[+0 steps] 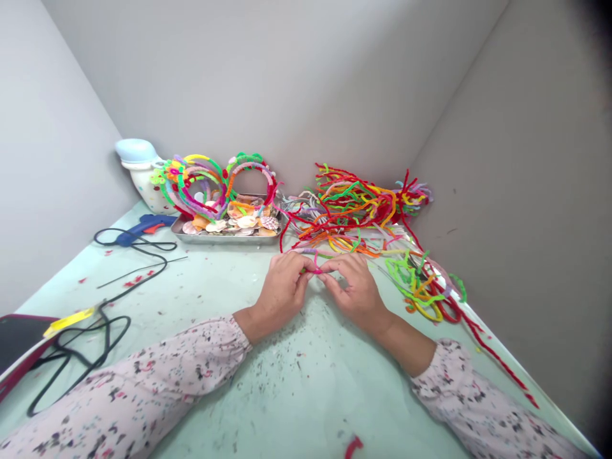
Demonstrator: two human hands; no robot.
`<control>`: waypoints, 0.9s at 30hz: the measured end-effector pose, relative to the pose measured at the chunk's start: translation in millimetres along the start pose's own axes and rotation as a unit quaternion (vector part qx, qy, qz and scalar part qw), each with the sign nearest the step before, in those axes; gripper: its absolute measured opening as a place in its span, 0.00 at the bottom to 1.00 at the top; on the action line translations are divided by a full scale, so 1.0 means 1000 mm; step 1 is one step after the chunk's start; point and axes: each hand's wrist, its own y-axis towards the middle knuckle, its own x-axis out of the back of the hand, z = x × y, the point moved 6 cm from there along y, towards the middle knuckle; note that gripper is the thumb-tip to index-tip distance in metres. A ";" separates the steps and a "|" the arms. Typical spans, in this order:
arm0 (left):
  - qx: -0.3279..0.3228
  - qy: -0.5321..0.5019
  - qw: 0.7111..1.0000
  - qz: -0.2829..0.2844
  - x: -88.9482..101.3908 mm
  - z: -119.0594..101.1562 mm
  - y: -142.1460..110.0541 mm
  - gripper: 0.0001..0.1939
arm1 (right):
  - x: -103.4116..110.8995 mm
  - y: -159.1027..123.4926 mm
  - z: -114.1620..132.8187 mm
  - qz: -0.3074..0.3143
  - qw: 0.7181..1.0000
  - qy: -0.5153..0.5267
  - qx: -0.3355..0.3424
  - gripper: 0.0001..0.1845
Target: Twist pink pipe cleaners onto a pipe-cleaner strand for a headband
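– Holding what?
– Pinching a thin pink fuzzy stem point(316, 271) in closed fingertips of left hand point(284, 282) and right hand point(354, 288), above the pale green tabletop point(310, 389), near a silver metal tray point(229, 240)

The table point(287, 395) has one jar point(148, 185) at its far left corner, one glue gun point(143, 228) nearby and one tray point(227, 240) along the far edge. Several headbands point(249, 164), many shells point(247, 222) and dozens of pipe cleaners point(356, 207), toward the far and right edges, overlap too much for exact counts.
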 end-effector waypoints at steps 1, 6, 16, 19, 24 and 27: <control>-0.001 0.002 1.000 0.001 0.000 0.000 0.000 0.05 | -0.001 0.000 0.000 0.003 1.000 0.002 0.001 0.04; -0.006 0.012 1.000 0.010 -0.001 0.000 -0.001 0.05 | -0.002 0.000 0.000 0.015 1.000 0.009 0.000 0.03; -0.011 0.035 0.999 0.027 -0.005 0.000 -0.001 0.06 | -0.008 -0.002 0.000 0.051 0.999 0.014 -0.009 0.03; -0.015 0.035 0.999 0.028 -0.005 0.000 -0.001 0.06 | -0.009 -0.002 -0.002 0.066 0.997 0.020 -0.015 0.04; -0.019 0.035 0.999 0.022 -0.004 0.000 -0.001 0.07 | -0.003 0.000 -0.002 0.042 0.997 0.056 -0.032 0.04; -0.021 0.035 0.999 0.017 -0.003 -0.001 -0.001 0.07 | -0.001 0.001 -0.001 0.032 0.996 0.066 -0.045 0.05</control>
